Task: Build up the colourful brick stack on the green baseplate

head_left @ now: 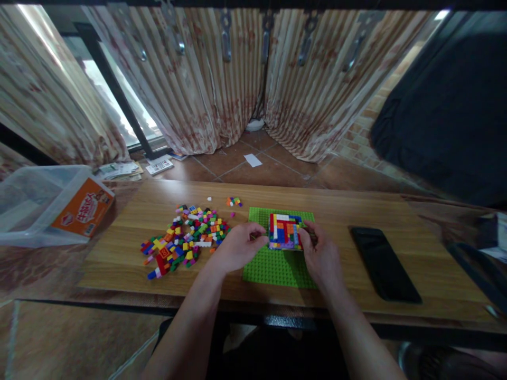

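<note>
A rectangular build of coloured toy bricks (284,231), with red, white, blue, orange and purple pieces, is over the upper part of a green studded baseplate (277,269). At its right edge, my right hand (322,253) grips it, thumb and fingers closed against the side. My left hand (243,243) is by the build's left edge with thumb and fingertips brought close together. Whatever those fingertips hold, if anything, is too small to make out. Left of that hand spreads a pile of loose toy bricks (186,235) in many colours.
Right of the baseplate, a black phone (385,264) lies on the wooden table (130,227). A few small bricks (234,201) lie behind the pile. A clear plastic bin (43,206) with an orange label stands at the left. Striped curtains (198,89) hang beyond.
</note>
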`<state>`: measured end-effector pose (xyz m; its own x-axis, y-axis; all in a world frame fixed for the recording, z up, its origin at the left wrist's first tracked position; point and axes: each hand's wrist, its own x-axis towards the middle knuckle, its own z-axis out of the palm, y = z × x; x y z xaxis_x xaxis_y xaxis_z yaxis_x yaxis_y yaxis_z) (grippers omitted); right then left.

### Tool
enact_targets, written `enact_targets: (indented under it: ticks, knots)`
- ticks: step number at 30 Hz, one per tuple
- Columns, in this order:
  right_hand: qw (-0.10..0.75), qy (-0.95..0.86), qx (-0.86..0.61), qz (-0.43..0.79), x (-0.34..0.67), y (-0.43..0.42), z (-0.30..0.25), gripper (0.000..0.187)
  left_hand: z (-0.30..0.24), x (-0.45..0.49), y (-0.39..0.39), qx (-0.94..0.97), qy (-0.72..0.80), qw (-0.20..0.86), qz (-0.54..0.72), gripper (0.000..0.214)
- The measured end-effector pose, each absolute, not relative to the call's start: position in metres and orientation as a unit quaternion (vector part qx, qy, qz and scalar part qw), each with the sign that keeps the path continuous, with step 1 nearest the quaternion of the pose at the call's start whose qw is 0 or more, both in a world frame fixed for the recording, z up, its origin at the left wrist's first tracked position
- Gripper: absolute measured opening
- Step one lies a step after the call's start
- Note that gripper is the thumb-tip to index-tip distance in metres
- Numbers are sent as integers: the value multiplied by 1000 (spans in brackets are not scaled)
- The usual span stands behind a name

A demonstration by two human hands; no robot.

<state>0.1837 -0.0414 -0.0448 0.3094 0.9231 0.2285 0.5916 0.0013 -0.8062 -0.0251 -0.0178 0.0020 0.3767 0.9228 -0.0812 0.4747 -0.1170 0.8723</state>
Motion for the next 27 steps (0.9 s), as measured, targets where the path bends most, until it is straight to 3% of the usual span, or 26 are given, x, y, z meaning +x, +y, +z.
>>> enact_targets:
  ticks: [12,21,27]
  knots:
    - [400,-580,-696,139,184,-42,-50,50,-2,-33,-18,700,497,425,289,19]
    - [346,-526,-760,159,187,-42,-40,63,2,-81,-3,665,639,242,302,17]
    - [360,-515,-758,172,189,-41,-37,59,13,-133,-2,556,723,206,355,24]
